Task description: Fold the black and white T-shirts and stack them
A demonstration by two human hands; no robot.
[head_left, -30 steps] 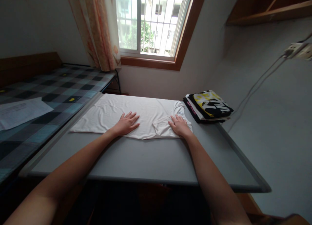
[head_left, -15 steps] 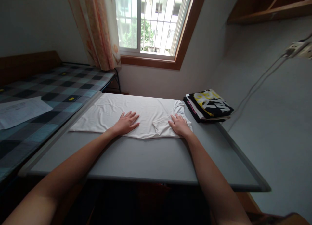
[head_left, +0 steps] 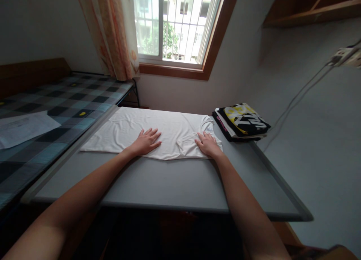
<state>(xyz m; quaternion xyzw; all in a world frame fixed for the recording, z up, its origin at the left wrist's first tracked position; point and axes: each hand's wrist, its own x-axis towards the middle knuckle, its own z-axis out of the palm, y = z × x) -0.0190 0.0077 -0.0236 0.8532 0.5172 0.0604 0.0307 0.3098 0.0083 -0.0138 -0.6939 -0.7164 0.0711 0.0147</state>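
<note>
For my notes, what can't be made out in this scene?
In the head view:
White T-shirt: cloth beneath the left hand and right hand, covered by them.
Collar mark: too small to read.
Paper on the plaid mattress: left end cut off by the picture's edge; print too small.
Lower folded garments: mostly hidden by the top garment.

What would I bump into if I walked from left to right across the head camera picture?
Paper → left hand on the white shirt → right hand on the same shirt → stack of folded clothes → power socket.
</note>
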